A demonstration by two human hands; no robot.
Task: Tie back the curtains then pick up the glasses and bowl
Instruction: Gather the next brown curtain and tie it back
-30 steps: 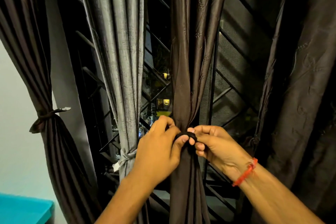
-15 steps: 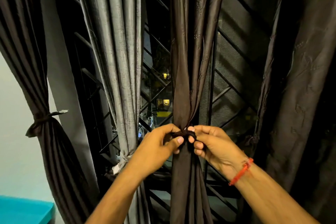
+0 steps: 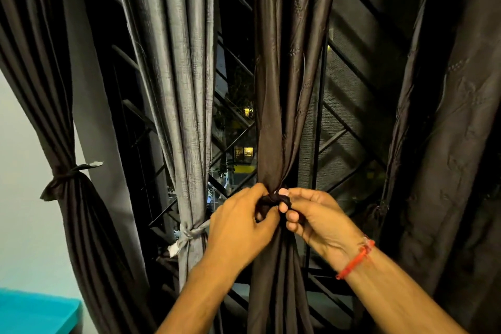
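Scanning from the left edge: turquoise tabletop corner [image 3: 38, 312] low down, then dark brown curtain [image 3: 54, 106] already cinched by its own tie [image 3: 66, 175], next to grey curtain [image 3: 179, 89] likewise bound low with a pale knotted tie [image 3: 189, 233]. Behind both, black diagonal window grille [image 3: 235, 133] with lit windows outside. Further right, left hand [image 3: 238, 222] curled against the gathered waist of the middle brown curtain [image 3: 287, 89], fingertips pinching one side of the dark tie band [image 3: 273, 202]. Touching from the other side, right hand [image 3: 314, 214], thumb and forefinger pinching the same band, red thread bracelet [image 3: 355, 260] on the wrist. Far right, 1 more dark curtain [image 3: 447, 144] hanging loose, apparently untied. Judged as step 1 of the task, mid-knot on curtain 3 of 4; band wrapped round the bundle but whether the knot is closed cannot be told, hidden by fingers. Next move likely calls for pulling both ends apart to tighten, keeping the folds bunched so nothing slips free, then shifting right to gather the last panel. Glasses and bowl nowhere in view, so pickup not yet begun.
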